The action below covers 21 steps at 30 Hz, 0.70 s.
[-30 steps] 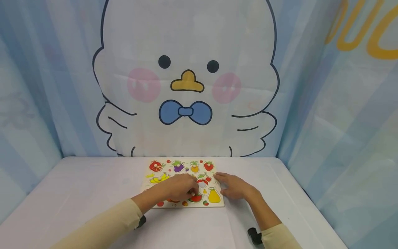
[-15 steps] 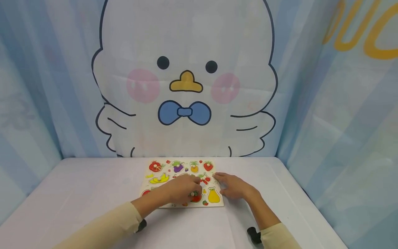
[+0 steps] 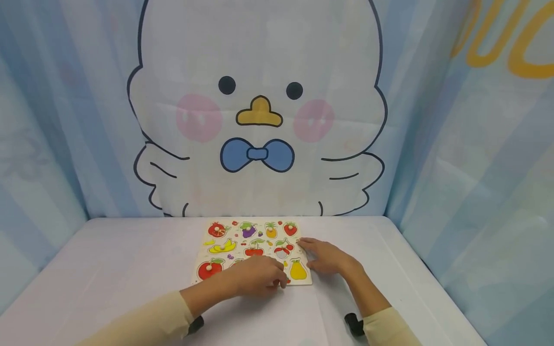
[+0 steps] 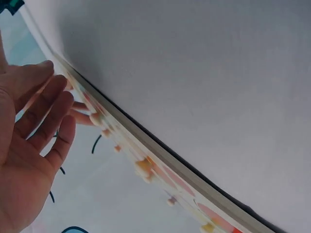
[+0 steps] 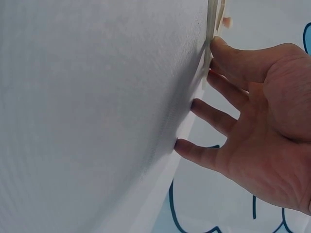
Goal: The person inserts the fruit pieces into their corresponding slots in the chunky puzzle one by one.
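Observation:
A wooden fruit puzzle board (image 3: pixel 305 283) lies on the table, its pieces fitted with small knobs. In the head view, my left hand (image 3: pixel 259 276) is over the board's front edge, hiding part of the front row. The left wrist view shows that hand (image 4: pixel 34 126) beside the knobs with loosely bent fingers and nothing in them. At the board's right edge is my right hand (image 3: pixel 326 257), near the yellow pear (image 3: pixel 297 270). In the right wrist view its fingers are spread, the thumb (image 5: pixel 231 56) against the board's edge and the lower fingertips at the tabletop.
The white-covered table (image 3: pixel 130 254) stretches around the board. A fabric backdrop with a cartoon bird (image 3: pixel 259 187) hangs behind its far edge, and curtains flank both sides. A black wrist device (image 3: pixel 354 326) is at the right sleeve.
My left hand has drawn back from the watermelon piece toward the board's front edge, uncovering the middle cherries and the apple at the lower left. The right hand has stayed in place.

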Each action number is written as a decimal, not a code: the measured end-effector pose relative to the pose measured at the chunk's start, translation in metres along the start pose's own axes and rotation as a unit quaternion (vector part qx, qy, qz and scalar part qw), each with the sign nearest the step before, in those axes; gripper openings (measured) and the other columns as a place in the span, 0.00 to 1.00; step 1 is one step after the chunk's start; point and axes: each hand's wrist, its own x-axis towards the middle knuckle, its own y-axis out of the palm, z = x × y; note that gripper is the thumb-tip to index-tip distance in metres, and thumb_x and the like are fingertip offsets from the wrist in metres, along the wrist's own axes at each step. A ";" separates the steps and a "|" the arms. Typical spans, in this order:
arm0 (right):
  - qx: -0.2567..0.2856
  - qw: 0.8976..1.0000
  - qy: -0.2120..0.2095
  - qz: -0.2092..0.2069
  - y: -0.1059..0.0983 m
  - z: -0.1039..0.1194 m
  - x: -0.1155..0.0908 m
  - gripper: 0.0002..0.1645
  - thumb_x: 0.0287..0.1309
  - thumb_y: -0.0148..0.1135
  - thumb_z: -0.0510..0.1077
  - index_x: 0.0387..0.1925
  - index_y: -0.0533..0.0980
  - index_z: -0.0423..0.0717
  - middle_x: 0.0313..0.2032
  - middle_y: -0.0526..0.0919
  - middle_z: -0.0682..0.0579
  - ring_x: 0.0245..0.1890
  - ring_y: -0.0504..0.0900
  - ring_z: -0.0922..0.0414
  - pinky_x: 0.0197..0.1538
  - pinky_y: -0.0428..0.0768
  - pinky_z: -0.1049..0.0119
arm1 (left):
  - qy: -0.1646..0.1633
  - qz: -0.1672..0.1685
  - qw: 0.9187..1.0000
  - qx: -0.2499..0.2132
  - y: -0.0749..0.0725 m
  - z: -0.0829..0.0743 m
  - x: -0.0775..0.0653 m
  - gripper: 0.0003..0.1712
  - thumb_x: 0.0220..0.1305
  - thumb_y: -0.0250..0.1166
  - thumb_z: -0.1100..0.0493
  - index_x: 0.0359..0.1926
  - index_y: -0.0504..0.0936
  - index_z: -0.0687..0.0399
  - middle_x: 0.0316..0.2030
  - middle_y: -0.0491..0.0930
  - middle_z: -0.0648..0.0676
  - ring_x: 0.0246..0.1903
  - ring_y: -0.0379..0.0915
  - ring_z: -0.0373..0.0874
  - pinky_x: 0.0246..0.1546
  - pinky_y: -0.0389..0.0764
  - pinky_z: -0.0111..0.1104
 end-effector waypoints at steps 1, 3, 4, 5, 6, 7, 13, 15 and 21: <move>0.000 1.000 -0.001 -0.001 0.000 0.000 0.000 0.38 0.64 0.70 0.40 0.75 0.70 0.50 0.76 0.68 0.49 0.76 0.68 0.44 0.74 0.67 0.42 | 0.004 0.002 1.000 -0.002 0.001 -0.002 0.000 0.10 0.65 0.74 0.59 0.47 0.91 0.42 0.37 0.85 0.39 0.34 0.73 0.28 0.41 0.76 0.17; 0.002 1.000 -0.003 -0.002 0.000 0.000 -0.001 0.38 0.64 0.70 0.40 0.75 0.70 0.49 0.76 0.68 0.48 0.76 0.68 0.44 0.75 0.67 0.42 | 0.012 0.005 1.000 -0.004 0.002 -0.007 -0.001 0.09 0.65 0.74 0.59 0.46 0.90 0.41 0.36 0.85 0.38 0.33 0.73 0.28 0.41 0.76 0.17; 0.002 1.000 -0.004 -0.002 0.000 0.000 -0.001 0.38 0.64 0.70 0.40 0.75 0.70 0.49 0.76 0.68 0.48 0.76 0.68 0.44 0.75 0.67 0.42 | 0.016 0.007 1.000 -0.006 0.002 -0.010 -0.002 0.09 0.65 0.74 0.58 0.45 0.90 0.41 0.36 0.85 0.38 0.33 0.73 0.27 0.41 0.75 0.17; 0.003 1.000 -0.005 -0.002 0.000 0.000 -0.001 0.38 0.64 0.70 0.39 0.75 0.70 0.49 0.76 0.68 0.48 0.76 0.68 0.43 0.75 0.67 0.42 | 0.021 0.007 1.000 -0.005 0.003 -0.012 -0.002 0.08 0.65 0.74 0.58 0.44 0.90 0.41 0.36 0.85 0.37 0.33 0.73 0.27 0.41 0.75 0.17; 0.003 1.000 -0.006 -0.002 0.000 0.000 -0.001 0.38 0.64 0.69 0.39 0.75 0.70 0.49 0.76 0.68 0.48 0.75 0.68 0.43 0.74 0.67 0.42 | 0.025 0.008 1.000 -0.007 0.003 -0.014 -0.003 0.08 0.65 0.74 0.58 0.43 0.90 0.40 0.36 0.85 0.37 0.33 0.73 0.27 0.40 0.75 0.17; 0.003 1.000 -0.007 -0.002 0.000 0.000 -0.001 0.38 0.64 0.69 0.39 0.75 0.70 0.49 0.76 0.68 0.48 0.76 0.68 0.43 0.75 0.67 0.42 | 0.030 0.008 0.999 -0.009 0.004 -0.016 -0.004 0.07 0.65 0.74 0.58 0.43 0.90 0.40 0.35 0.85 0.37 0.33 0.73 0.26 0.40 0.74 0.16; 0.002 1.000 -0.008 -0.002 -0.001 0.000 -0.001 0.38 0.64 0.69 0.39 0.74 0.70 0.48 0.76 0.68 0.48 0.75 0.68 0.42 0.75 0.67 0.41 | 0.058 0.013 0.998 -0.019 0.006 -0.031 -0.006 0.07 0.66 0.73 0.58 0.44 0.90 0.40 0.30 0.81 0.36 0.31 0.70 0.25 0.37 0.71 0.14; 0.002 1.000 -0.007 -0.001 -0.001 -0.001 -0.001 0.38 0.64 0.69 0.39 0.75 0.70 0.48 0.76 0.68 0.48 0.75 0.68 0.43 0.75 0.67 0.41 | 0.071 0.017 0.997 -0.017 0.006 -0.037 -0.006 0.07 0.66 0.73 0.58 0.44 0.90 0.40 0.30 0.81 0.36 0.30 0.70 0.24 0.37 0.70 0.13; 0.005 1.000 -0.002 0.001 0.001 -0.002 -0.001 0.39 0.65 0.69 0.40 0.75 0.70 0.49 0.76 0.68 0.48 0.75 0.68 0.43 0.75 0.67 0.41 | 0.107 0.031 0.994 -0.020 0.010 -0.055 -0.005 0.08 0.67 0.72 0.57 0.45 0.90 0.39 0.33 0.83 0.35 0.32 0.70 0.21 0.36 0.67 0.10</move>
